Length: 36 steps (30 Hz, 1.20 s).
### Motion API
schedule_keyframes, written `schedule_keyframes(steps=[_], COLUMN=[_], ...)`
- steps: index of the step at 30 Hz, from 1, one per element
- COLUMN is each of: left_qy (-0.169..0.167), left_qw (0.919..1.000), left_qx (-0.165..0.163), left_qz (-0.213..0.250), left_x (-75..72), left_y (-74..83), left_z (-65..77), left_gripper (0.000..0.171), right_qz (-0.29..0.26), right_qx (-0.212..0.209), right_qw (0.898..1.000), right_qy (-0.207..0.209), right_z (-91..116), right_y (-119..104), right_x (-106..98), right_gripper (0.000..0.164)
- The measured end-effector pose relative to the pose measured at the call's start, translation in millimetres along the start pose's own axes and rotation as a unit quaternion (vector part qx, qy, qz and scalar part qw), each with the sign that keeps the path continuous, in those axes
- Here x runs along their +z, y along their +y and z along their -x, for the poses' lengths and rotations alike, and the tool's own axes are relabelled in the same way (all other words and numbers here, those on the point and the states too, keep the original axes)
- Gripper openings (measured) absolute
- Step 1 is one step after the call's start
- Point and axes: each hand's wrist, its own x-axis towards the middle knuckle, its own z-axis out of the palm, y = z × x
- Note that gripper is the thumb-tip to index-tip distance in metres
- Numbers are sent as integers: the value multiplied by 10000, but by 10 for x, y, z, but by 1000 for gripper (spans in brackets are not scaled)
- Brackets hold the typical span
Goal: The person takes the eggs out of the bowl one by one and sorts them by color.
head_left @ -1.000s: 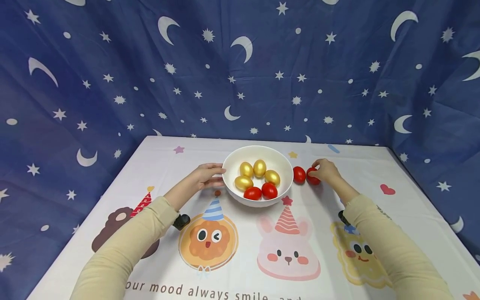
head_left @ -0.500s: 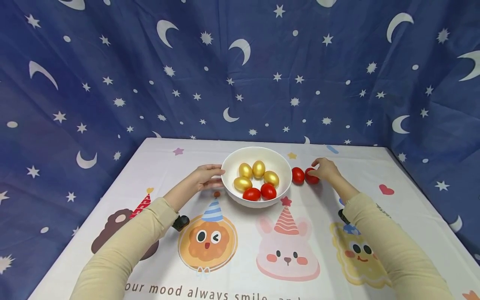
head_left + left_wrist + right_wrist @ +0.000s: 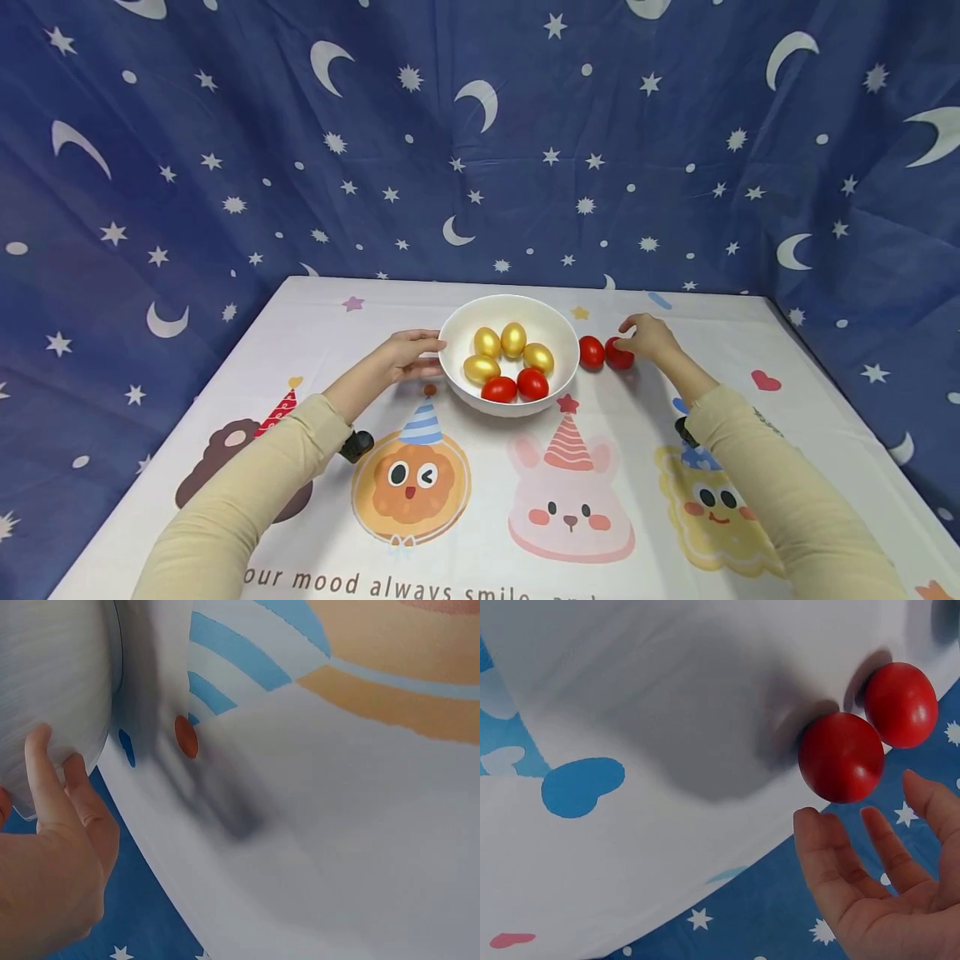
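Observation:
At the left side of a white bowl (image 3: pixel 510 410), my left hand (image 3: pixel 408 354) holds the wall, one digit over the rim and others against the outside. In the left wrist view its fingers touch the bowl's outer side (image 3: pixel 64 682). Inside lie several golden eggs (image 3: pixel 482 368) and two red eggs (image 3: pixel 499 390). Two more red eggs sit side by side on the tablecloth, right of the bowl: one near it (image 3: pixel 592 354), one farther right (image 3: pixel 619 356). My right hand (image 3: pixel 651 340) hovers around the farther egg; the right wrist view shows its fingers spread beside that egg (image 3: pixel 841 757).
A white tablecloth (image 3: pixel 480 492) with cartoon figures and lettering covers the table. Behind it hangs a dark blue curtain (image 3: pixel 480 150) with moons and stars. Black wrist devices (image 3: pixel 357 446) show under both forearms.
The head view has shifted slightly, moving everything a little to the left in it. Both hands, the bowl and the eggs keep nearly the same places relative to each other.

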Motion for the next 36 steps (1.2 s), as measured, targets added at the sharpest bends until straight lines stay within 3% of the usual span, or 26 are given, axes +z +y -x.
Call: schedule_keyframes(steps=[6,11,21,36], left_qy=[-181,0,36,262], left_qw=[9998,10000,9998,9995], left_qx=[37,1,-114,-131], left_qz=[70,4,131,-121], left_x=[-44,-12,9,64], left_y=[-14,15,64,112], left_z=[18,8,10,54], left_gripper=[51,49,52,52], right_qz=[30,82,168,220], right_qx=[-121,-216,-563,-985], right_qw=[9999,9997,9983,9949], right_qy=[4,63,-22,41], right_z=[51,67,87,251], right_y=[-35,-59,-175,-448], right_x=[-42,-107,-160,-181], right_gripper=[38,39,38,35])
